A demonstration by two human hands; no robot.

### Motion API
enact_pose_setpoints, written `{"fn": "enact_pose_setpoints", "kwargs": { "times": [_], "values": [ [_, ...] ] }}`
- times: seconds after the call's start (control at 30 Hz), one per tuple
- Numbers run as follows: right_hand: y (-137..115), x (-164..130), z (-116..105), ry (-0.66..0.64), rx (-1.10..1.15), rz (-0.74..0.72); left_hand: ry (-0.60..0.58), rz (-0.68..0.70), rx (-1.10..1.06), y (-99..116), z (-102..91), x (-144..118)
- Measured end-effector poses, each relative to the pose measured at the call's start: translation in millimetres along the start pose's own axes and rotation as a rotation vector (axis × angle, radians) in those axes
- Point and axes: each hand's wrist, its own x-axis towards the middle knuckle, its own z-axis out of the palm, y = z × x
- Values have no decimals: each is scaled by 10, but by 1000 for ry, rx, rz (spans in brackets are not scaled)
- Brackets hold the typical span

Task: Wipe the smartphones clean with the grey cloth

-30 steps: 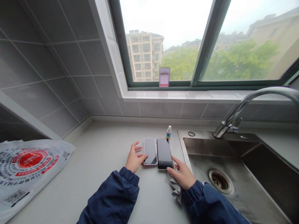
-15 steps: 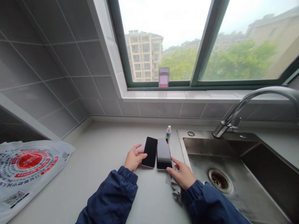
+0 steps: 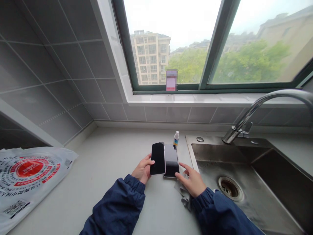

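Observation:
A black-screened smartphone [image 3: 158, 158] is in my left hand [image 3: 143, 169], thumb on its left edge and the other fingers partly hidden behind it. It is tilted and raised a little off the counter, its right edge overlapping a second smartphone [image 3: 171, 162]. That second one lies face up, its dark screen catching a reflection. My right hand [image 3: 194, 181] grips its lower right edge between thumb and forefinger. Under and beside this hand lies a crumpled grey cloth [image 3: 185, 197]. Just behind the phones stands a small white-capped bottle [image 3: 176, 138].
To the right a steel sink [image 3: 193, 153] is set into the white counter [image 3: 110, 182], with a chrome faucet [image 3: 253, 109] behind it. A white plastic bag [image 3: 49, 192] with red print lies at the left. A tiled wall and window rise at the back.
My left hand has closed around the left smartphone, lifted it slightly and shifted it right, so it now overlaps the other one. My right hand has barely moved.

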Motion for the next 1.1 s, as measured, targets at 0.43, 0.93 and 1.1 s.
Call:
{"fn": "enact_pose_setpoints", "kwargs": {
  "times": [0.43, 0.93, 1.1],
  "values": [
    [-1, 92, -11, 82, 391, -40, -141, -137, -270, -232, 165, -115],
    [-41, 81, 2, 146, 677, -10, -420, -156, -114, -426, 210, -170],
    [-33, 79, 2, 164, 652, -11, -362, -76, -23, -457, 214, -157]
  ]
}}
